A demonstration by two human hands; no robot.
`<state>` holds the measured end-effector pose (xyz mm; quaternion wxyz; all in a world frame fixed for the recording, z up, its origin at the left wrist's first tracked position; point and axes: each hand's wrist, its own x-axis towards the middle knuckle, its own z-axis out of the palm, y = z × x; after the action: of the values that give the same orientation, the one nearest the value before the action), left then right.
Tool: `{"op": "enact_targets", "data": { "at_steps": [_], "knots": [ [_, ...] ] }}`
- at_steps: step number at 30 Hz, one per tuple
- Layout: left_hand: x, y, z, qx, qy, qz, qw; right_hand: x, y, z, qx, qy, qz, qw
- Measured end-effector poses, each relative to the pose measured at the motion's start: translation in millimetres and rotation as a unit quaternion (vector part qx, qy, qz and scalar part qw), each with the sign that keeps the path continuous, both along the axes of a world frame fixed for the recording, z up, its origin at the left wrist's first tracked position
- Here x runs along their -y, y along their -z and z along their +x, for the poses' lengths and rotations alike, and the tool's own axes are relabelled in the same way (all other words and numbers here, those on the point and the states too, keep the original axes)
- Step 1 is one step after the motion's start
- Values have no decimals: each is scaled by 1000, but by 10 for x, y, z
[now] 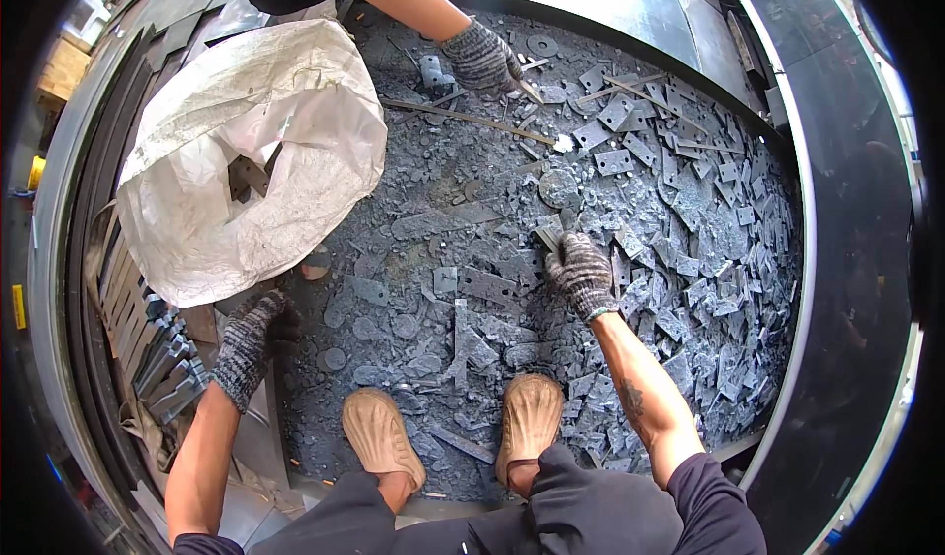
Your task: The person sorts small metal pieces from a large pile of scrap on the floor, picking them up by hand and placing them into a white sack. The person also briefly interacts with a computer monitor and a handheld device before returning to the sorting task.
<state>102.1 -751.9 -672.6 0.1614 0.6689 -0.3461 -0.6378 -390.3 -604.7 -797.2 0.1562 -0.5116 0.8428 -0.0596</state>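
Observation:
My right hand [581, 276], in a grey knitted glove, is closed on a small flat metal piece [548, 237] above a spread of scrap. My left hand [258, 343], gloved the same way, hangs just below the white woven sack [167, 166]; its fingers look loosely apart and I see nothing in them. The sack's mouth is rolled wide, and a few metal plates [246, 177] show inside. Flat metal offcuts [615, 162], several with punched holes, lie in grey grit around my right hand.
A co-worker's gloved hand [484, 60] reaches in from the top, among the offcuts. A long thin strip [468, 118] crosses the scrap. My tan clogs [381, 437] stand on the pile. Metal bars [169, 363] are stacked at left; a dark raised edge [797, 289] bounds the right.

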Motion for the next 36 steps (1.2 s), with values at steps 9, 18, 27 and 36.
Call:
{"op": "enact_targets", "data": {
  "at_steps": [9,18,27,36],
  "knots": [
    [-29,66,-26,-88,-22,52,995,171,-200,31,76,97,3,992],
    [71,-85,-204,-96,-52,71,991,242,-116,353,521,266,-43,810],
    [160,-38,-337,-134,1,44,990,399,-568,697,612,235,-53,753],
    [709,13,-649,-218,-120,-61,967,587,-772,910,667,213,-56,712]
  ]
}}
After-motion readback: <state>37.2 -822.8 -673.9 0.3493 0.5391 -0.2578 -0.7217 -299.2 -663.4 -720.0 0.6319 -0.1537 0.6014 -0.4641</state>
